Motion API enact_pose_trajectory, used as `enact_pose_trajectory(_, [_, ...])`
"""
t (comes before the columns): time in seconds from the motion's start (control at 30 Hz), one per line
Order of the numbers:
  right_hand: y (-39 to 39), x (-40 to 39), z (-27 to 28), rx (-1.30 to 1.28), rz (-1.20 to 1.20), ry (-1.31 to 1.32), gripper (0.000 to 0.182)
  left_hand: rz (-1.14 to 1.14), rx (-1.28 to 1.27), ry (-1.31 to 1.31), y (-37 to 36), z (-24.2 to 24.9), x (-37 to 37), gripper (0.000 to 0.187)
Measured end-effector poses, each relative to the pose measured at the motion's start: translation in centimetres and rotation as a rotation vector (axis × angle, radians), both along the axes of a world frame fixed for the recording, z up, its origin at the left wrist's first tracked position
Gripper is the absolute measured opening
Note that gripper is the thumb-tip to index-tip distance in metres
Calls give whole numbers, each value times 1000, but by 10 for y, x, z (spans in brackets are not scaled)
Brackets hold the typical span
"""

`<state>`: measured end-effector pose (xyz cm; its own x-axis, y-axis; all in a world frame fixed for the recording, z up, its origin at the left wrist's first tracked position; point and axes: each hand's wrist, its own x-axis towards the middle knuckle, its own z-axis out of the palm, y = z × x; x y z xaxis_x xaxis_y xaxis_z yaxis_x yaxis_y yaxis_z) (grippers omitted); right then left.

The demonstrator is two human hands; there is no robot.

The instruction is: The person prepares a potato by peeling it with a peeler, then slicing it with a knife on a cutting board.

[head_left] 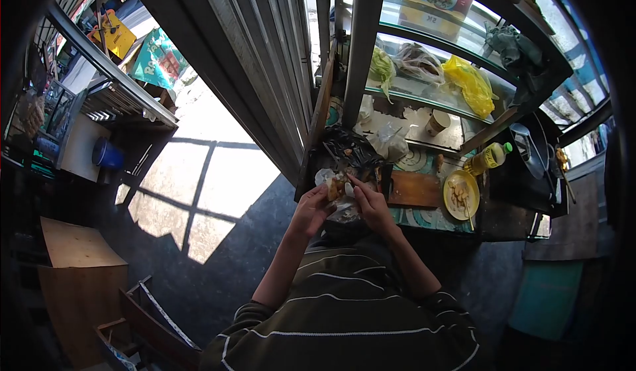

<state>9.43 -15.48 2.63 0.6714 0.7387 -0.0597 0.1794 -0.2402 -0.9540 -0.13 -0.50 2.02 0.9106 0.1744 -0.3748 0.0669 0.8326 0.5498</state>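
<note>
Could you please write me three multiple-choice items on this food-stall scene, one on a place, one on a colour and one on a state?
1. Where is the yellow plate?
A. right of the wooden board
B. on the ground
C. on the top shelf

2. What colour is the cap of the bottle?
A. red
B. green
C. black

3. What are the left hand and right hand doing?
A. hanging idle
B. both at a small food item
C. gripping the bottle

Answers: 1 A, the plate lies just beside the board; 2 B, the cap looks green; 3 B, both hands meet at the item.
</note>
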Motion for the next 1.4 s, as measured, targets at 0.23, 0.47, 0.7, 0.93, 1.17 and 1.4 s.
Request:
enact_pose_trajectory(0.23, [2,-7,11,0,100,-276,46,-33,-60,-24,6,-21,-6,26])
enact_pose_trajectory(0.47, [0,-11,34,-222,283,-474,53,-27,-313,-69,7,-29,-3,32])
enact_pose_trajectory(0.7, [1,-14,19,-119,204,-603,54,0,-231,-65,4,-27,0,28])
enact_pose_trajectory(0.93, [-1,-20,17,-78,143,-616,53,-27,-252,-85,3,-31,-1,28])
enact_pose_trajectory(1.17, [-3,-23,12,-19,82,-527,48,-64,-220,-50,1,-23,-5,28])
enact_pose_trajectory(1.4, [-7,-18,23,-24,89,-424,46,-66,-216,-39,-3,-27,-6,29])
